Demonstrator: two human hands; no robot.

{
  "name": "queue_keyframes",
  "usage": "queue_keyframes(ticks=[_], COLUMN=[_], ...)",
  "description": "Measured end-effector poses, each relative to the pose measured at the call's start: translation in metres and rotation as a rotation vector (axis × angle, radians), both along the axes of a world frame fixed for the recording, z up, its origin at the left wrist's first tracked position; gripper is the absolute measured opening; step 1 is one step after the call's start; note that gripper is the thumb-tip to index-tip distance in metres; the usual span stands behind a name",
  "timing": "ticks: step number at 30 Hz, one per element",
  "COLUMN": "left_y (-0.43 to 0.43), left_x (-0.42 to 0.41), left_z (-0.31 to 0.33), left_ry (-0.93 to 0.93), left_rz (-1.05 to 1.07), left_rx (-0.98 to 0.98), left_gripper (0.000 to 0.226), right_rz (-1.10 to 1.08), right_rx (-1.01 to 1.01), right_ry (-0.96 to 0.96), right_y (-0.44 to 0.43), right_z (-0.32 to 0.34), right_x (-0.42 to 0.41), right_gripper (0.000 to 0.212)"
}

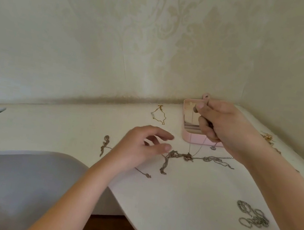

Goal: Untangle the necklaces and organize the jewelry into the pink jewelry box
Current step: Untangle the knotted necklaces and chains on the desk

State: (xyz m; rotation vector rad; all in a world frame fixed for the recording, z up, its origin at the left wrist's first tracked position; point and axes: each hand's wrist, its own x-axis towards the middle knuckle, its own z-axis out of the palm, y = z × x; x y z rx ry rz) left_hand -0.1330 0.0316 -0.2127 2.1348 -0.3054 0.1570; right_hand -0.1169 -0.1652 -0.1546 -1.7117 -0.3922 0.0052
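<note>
**One strand raised out of the knot, in front of the box**

I take the pink jewelry box (193, 139) as my reference. It stands open at the back of the white table (183, 199), so a freed piece has only a short way to go.

The right hand (225, 126) is held up in front of the box. Its thumb and curled fingers pinch a thin chain (190, 144), which drops straight down to the tangle (186, 157) just in front of the box. I judge the lift is meant to put this one strand under tension and show where it threads through the knot.

The left hand (139, 148) hovers in front of the box and to its left, at the tangle's end. Its fingers are loosely spread and hold nothing, ready to pin the mass down or pick at it. I cannot tell whether the thumb touches the chains.

A gold necklace (159, 115) lies just left of the box. A coiled silver chain (252, 216) lies well in front of it and to the right. Both look already separated and parked for later.
</note>
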Motion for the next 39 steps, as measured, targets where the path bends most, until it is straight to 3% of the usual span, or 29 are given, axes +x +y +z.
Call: queue_keyframes(ticks=[5,12,16,18,21,24,25,28,30,39], left_y=[-0.03,-0.025,-0.011,-0.002,0.004,0.006,0.007,0.006,0.003,0.0], left_x=[0.002,0.003,0.004,0.006,0.009,0.01,0.011,0.011,0.01,0.007], left_z=[-0.01,-0.008,-0.006,-0.006,-0.006,-0.007,-0.009,-0.01,-0.011,-0.011], left_ry=[0.04,0.098,0.125,0.142,0.225,0.269,0.281,0.293,0.289,0.255], left_rz=[-0.142,-0.125,-0.057,-0.068,-0.152,-0.195,-0.206,-0.231,-0.217,-0.137], left_rx=[0.036,-0.184,-0.413,-0.503,-0.59,-0.62,-0.63,-0.586,-0.525,-0.438], left_gripper=[0.019,0.011,0.007,0.016,0.016,0.013,0.013,0.013,0.014,0.029], right_rz=[0.081,0.155,-0.001,-0.051,0.019,0.104,0.152,0.293,0.371,0.195], right_rx=[0.09,0.329,0.123,0.026,-0.087,-0.2,-0.15,0.278,0.477,0.32], right_ry=[0.019,0.07,0.06,0.154,0.295,0.317,0.329,0.401,0.425,0.201], right_y=[-0.001,-0.01,-0.015,-0.014,-0.012,-0.012,-0.012,-0.015,-0.016,-0.015], right_z=[0.002,0.007,0.005,0.002,-0.004,-0.007,-0.008,-0.006,-0.006,-0.012], right_x=[-0.003,0.002,0.006,0.008,0.01,0.01,0.01,0.011,0.011,0.019], right_gripper=[0.025,0.024,0.022,0.02,0.025,0.034,0.035,0.024,0.033,0.038])
